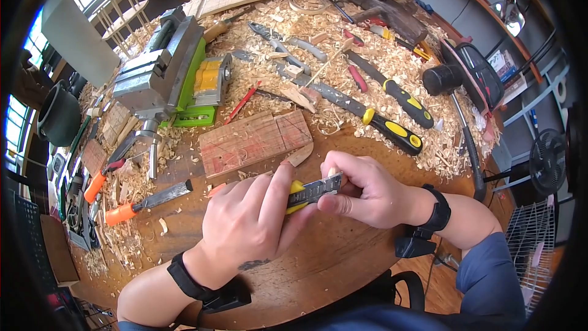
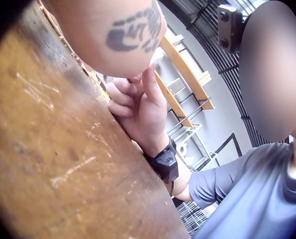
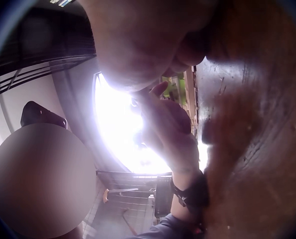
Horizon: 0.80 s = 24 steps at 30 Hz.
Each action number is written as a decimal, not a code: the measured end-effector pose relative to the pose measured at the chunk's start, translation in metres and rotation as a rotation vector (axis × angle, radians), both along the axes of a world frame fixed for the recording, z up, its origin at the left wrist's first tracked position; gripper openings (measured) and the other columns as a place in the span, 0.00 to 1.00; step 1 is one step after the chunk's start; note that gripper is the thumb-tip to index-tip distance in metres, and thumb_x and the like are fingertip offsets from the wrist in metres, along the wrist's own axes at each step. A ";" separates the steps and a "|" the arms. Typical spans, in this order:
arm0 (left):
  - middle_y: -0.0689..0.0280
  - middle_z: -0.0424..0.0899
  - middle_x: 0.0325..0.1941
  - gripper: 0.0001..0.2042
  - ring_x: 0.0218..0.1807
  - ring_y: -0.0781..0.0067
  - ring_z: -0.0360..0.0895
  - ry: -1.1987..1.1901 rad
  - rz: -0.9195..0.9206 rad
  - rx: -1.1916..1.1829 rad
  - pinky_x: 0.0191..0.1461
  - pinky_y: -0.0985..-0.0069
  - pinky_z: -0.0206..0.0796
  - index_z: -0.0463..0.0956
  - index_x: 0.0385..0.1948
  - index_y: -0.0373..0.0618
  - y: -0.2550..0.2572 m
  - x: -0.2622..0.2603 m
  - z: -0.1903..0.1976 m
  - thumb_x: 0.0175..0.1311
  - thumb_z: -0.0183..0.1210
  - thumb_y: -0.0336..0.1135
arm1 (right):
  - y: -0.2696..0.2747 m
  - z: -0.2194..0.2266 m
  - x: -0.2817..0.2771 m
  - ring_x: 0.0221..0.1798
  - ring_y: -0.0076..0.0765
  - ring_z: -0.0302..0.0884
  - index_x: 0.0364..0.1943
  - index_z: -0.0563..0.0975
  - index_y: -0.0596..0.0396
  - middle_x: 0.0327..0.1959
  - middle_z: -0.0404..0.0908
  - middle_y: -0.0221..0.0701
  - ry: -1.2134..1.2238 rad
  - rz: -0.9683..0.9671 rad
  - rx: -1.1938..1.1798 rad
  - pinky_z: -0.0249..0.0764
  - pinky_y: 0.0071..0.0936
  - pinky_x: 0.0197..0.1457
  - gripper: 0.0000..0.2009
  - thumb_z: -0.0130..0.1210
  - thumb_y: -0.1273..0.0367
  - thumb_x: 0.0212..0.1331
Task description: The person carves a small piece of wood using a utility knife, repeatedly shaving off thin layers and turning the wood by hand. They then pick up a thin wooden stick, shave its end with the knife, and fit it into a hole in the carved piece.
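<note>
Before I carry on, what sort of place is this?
Probably a woodworking shop: pale curled wood shavings cover much of the brown wooden bench, with a grey metal vise and orange-handled chisel among them.

Both hands close together, left hand [image 1: 248,214] and right hand [image 1: 367,190] (fingers curled), wrists banded.

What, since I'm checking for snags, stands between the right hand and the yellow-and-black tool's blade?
Nothing visible does: the right hand has its thumb right at the blade, and the left hand grips the tool from the other side. Part of the tool is hidden.
</note>
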State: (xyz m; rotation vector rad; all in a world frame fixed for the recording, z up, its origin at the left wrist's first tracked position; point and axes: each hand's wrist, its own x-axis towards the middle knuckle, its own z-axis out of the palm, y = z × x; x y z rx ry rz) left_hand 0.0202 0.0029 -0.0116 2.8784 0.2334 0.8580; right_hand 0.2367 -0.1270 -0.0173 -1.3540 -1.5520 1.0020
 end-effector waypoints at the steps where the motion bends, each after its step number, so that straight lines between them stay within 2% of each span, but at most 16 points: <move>1: 0.65 0.82 0.28 0.28 0.24 0.70 0.81 0.002 -0.006 0.011 0.28 0.72 0.72 0.80 0.57 0.30 0.000 0.000 0.000 0.67 0.72 0.48 | 0.001 -0.001 -0.003 0.28 0.16 0.64 0.44 0.71 0.55 0.23 0.71 0.25 0.112 -0.002 0.018 0.63 0.24 0.31 0.19 0.67 0.57 0.76; 2: 0.65 0.82 0.28 0.28 0.24 0.70 0.81 0.002 -0.006 0.011 0.28 0.72 0.72 0.80 0.57 0.30 0.000 0.000 0.000 0.67 0.72 0.48 | 0.001 -0.001 -0.004 0.30 0.15 0.65 0.45 0.71 0.55 0.25 0.73 0.24 0.224 -0.004 0.036 0.63 0.23 0.32 0.18 0.67 0.57 0.77; 5: 0.65 0.82 0.28 0.29 0.24 0.70 0.81 0.001 -0.016 0.015 0.28 0.72 0.72 0.80 0.57 0.30 0.000 0.001 0.000 0.67 0.72 0.48 | 0.001 0.004 0.000 0.32 0.14 0.66 0.48 0.71 0.55 0.28 0.75 0.23 0.169 0.026 -0.038 0.64 0.22 0.35 0.18 0.66 0.57 0.77; 9: 0.64 0.82 0.28 0.29 0.25 0.70 0.81 0.001 -0.012 0.006 0.27 0.72 0.72 0.80 0.57 0.30 0.000 0.001 -0.001 0.67 0.72 0.48 | 0.001 0.002 -0.003 0.29 0.15 0.64 0.46 0.71 0.55 0.25 0.72 0.23 0.248 0.003 -0.013 0.63 0.23 0.32 0.18 0.67 0.58 0.76; 11: 0.64 0.83 0.28 0.29 0.25 0.70 0.82 0.004 -0.013 0.000 0.27 0.72 0.73 0.80 0.57 0.30 0.000 0.001 -0.001 0.67 0.72 0.48 | 0.000 0.003 0.000 0.26 0.16 0.62 0.44 0.72 0.54 0.21 0.69 0.24 0.121 -0.002 -0.057 0.61 0.25 0.30 0.18 0.68 0.58 0.76; 15: 0.64 0.83 0.28 0.29 0.25 0.69 0.82 0.010 -0.006 -0.012 0.27 0.72 0.73 0.80 0.58 0.29 -0.001 0.000 -0.001 0.67 0.72 0.48 | -0.002 0.001 0.000 0.24 0.18 0.60 0.41 0.72 0.54 0.19 0.66 0.25 0.089 -0.025 -0.049 0.59 0.27 0.28 0.18 0.68 0.58 0.75; 18: 0.64 0.83 0.28 0.30 0.25 0.69 0.82 0.002 -0.003 -0.028 0.27 0.72 0.73 0.80 0.58 0.29 0.000 0.000 -0.003 0.67 0.72 0.48 | -0.002 0.001 -0.001 0.24 0.16 0.61 0.40 0.72 0.54 0.19 0.67 0.25 -0.014 -0.003 0.035 0.59 0.26 0.28 0.18 0.68 0.58 0.75; 21: 0.64 0.83 0.28 0.30 0.25 0.69 0.82 0.005 -0.005 -0.014 0.28 0.72 0.73 0.80 0.59 0.29 0.000 -0.001 -0.001 0.67 0.72 0.49 | 0.000 0.000 -0.002 0.26 0.15 0.63 0.42 0.71 0.55 0.21 0.69 0.25 0.051 -0.007 0.022 0.60 0.25 0.28 0.18 0.68 0.58 0.76; 23: 0.64 0.83 0.28 0.30 0.25 0.69 0.82 0.014 -0.008 -0.004 0.28 0.71 0.73 0.80 0.59 0.29 0.000 -0.001 -0.001 0.67 0.72 0.49 | 0.002 -0.006 -0.005 0.27 0.14 0.64 0.45 0.71 0.55 0.23 0.71 0.25 0.274 -0.004 0.059 0.62 0.23 0.29 0.18 0.67 0.58 0.76; 24: 0.64 0.83 0.28 0.30 0.25 0.69 0.81 0.000 -0.015 -0.002 0.28 0.71 0.73 0.80 0.59 0.29 0.001 0.000 -0.002 0.67 0.72 0.49 | 0.002 -0.005 -0.005 0.27 0.14 0.64 0.45 0.71 0.55 0.23 0.71 0.25 0.274 -0.005 0.059 0.62 0.23 0.29 0.18 0.67 0.58 0.76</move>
